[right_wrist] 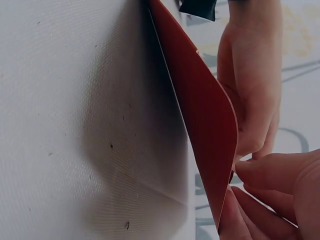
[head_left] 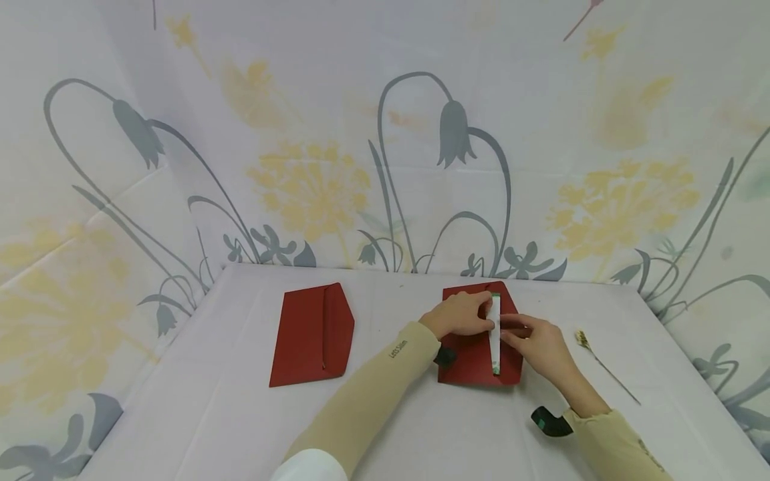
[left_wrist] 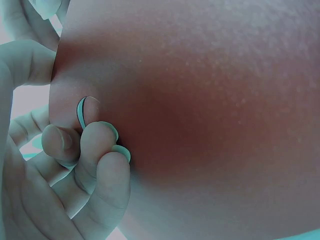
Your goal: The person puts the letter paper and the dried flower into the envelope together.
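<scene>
Both hands work at the right red envelope [head_left: 466, 364], whose pointed flap faces right. A white card with green printed ends [head_left: 495, 347] shows as a narrow upright strip along the envelope's opening. My left hand [head_left: 460, 314] reaches over the envelope, thumb and fingertips pinching the card's upper part. From the right, my right hand [head_left: 538, 344] has its thumb and fingers at the flap edge beside the card. In the right wrist view the flap [right_wrist: 202, 100] stands lifted off the cloth, pinched near its edge by the right hand [right_wrist: 280, 185].
A second red envelope [head_left: 297, 334] lies on the left of the white-covered table [head_left: 222, 414], its flap also toward the right. To the right of my hands lies a thin-stemmed dried flower [head_left: 604, 366]. Behind the table hangs a flower-printed cloth [head_left: 361, 133].
</scene>
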A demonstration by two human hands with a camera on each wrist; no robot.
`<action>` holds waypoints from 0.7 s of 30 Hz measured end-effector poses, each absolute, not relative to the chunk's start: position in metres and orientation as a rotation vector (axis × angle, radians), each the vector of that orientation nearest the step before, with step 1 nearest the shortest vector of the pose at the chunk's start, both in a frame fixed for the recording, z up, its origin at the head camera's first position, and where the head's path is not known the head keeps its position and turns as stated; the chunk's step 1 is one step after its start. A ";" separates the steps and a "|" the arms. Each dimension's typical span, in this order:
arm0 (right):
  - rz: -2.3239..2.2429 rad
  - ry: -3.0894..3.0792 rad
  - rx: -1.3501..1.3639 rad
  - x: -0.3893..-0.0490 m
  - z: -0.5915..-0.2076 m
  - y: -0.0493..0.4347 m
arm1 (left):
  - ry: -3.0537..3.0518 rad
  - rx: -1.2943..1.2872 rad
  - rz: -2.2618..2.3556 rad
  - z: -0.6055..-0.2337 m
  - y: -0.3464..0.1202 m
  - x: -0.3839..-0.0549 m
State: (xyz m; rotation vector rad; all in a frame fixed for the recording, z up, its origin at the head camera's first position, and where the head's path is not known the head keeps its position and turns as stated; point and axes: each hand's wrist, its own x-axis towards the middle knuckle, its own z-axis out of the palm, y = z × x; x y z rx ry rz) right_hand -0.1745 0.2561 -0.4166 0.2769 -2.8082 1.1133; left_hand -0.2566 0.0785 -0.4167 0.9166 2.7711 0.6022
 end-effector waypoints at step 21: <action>1.651 -2.744 0.312 -0.181 -0.432 0.253 | 2.742 0.934 0.638 -0.417 0.078 -0.255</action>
